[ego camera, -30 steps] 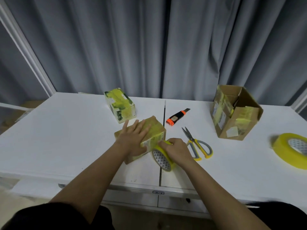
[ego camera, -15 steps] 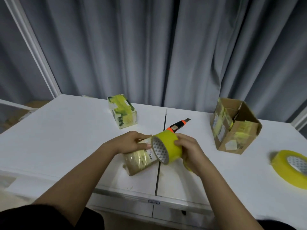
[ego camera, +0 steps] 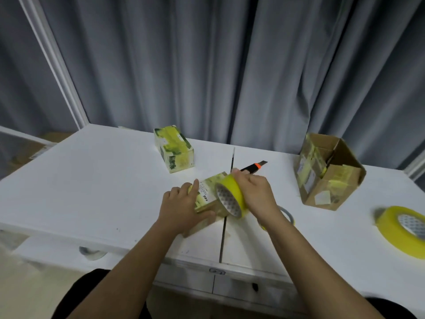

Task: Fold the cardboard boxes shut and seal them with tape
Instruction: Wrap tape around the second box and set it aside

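Both hands' fingers clasp box, tape roll

The white table carries three cardboard boxes, a knife, a tape roll.
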A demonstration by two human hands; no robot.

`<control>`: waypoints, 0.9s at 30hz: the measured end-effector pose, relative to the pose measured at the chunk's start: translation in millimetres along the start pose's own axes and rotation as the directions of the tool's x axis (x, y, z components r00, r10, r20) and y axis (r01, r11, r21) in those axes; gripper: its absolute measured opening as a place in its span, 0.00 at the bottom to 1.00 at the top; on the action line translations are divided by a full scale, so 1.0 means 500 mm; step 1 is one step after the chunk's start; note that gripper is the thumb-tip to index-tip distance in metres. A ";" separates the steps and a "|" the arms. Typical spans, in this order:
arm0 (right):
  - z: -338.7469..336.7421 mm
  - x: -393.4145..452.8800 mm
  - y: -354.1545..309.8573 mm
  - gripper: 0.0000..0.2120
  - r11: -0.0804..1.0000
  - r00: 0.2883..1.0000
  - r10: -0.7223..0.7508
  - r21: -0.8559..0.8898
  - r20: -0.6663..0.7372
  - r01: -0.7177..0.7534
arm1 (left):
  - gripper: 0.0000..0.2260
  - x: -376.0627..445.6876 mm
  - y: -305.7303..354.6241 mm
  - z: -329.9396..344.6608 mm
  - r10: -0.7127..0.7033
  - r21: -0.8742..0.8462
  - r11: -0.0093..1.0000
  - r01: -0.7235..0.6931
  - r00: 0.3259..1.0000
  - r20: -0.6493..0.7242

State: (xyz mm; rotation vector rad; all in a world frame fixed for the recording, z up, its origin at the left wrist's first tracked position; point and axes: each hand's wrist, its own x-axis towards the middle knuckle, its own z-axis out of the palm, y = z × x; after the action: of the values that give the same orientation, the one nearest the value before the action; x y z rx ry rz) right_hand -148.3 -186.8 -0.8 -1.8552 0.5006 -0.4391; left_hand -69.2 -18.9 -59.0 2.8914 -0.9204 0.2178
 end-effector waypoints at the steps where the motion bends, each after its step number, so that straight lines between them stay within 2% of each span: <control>1: -0.010 -0.020 0.024 0.27 0.996 1.000 0.009 -0.089 -0.012 -0.010 | 0.46 0.002 0.000 0.001 0.000 -0.003 1.000 0.000 1.000 0.011; 3: -0.024 -0.055 0.073 0.28 0.964 0.994 0.111 -0.244 -0.002 -0.108 | 0.45 0.006 -0.002 -0.001 -0.005 -0.021 1.000 0.006 0.999 0.045; 5: -0.023 -0.072 0.108 0.27 0.923 0.971 0.236 -0.321 0.035 -0.212 | 0.45 0.012 -0.004 -0.007 0.005 -0.046 0.999 0.000 0.996 0.090; 7: -0.020 -0.075 0.118 0.27 0.921 0.957 0.285 -0.291 0.049 -0.259 | 0.44 0.016 -0.004 -0.014 0.018 -0.066 0.998 -0.010 0.993 0.120; 10: -0.015 -0.074 0.116 0.21 0.943 0.962 0.269 -0.215 0.038 -0.255 | 0.44 0.020 -0.007 -0.025 0.023 -0.073 0.997 -0.009 0.983 0.184; 12: -0.019 -0.075 0.118 0.17 0.952 0.981 0.190 -0.253 0.048 -0.172 | 0.44 0.019 -0.001 -0.034 0.031 0.017 0.999 -0.034 0.982 0.185; 14: -0.029 -0.074 0.115 0.24 0.935 0.994 0.015 -0.353 0.112 0.025 | 0.43 0.020 0.012 -0.043 0.057 0.120 0.990 -0.075 0.988 0.144; 15: -0.034 -0.070 0.112 0.27 0.893 0.982 -0.093 -0.423 0.163 0.154 | 0.42 0.022 0.018 -0.047 0.072 0.139 0.986 -0.092 0.987 0.143; 17: -0.043 -0.052 0.104 0.31 0.720 0.917 -0.249 -0.574 0.311 0.390 | 0.42 0.030 0.029 -0.054 0.090 0.115 0.987 -0.115 0.975 0.204; 19: -0.049 -0.029 0.096 0.31 0.570 0.844 -0.259 -0.631 0.470 0.526 | 0.43 0.039 0.035 -0.061 0.092 0.108 0.986 -0.125 0.959 0.269; 21: -0.050 -0.010 0.086 0.29 0.551 0.808 -0.206 -0.616 0.553 0.562 | 0.42 0.046 0.032 -0.067 0.100 0.092 0.987 -0.134 0.947 0.306; 24: -0.044 0.006 0.078 0.27 0.531 0.800 -0.250 -0.614 0.545 0.584 | 0.42 0.055 0.022 -0.066 0.121 0.063 0.987 -0.150 0.934 0.336; 27: -0.040 0.016 0.082 0.24 0.504 0.788 -0.302 -0.612 0.536 0.609 | 0.40 0.060 0.013 -0.050 0.179 -0.019 0.983 -0.182 0.938 0.298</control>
State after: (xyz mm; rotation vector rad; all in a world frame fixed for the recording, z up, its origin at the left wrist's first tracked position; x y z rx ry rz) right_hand -157.1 -218.9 -32.5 -2.8724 -0.1591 -0.2137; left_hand -51.3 -37.9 -29.2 2.8961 -1.2360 -0.2118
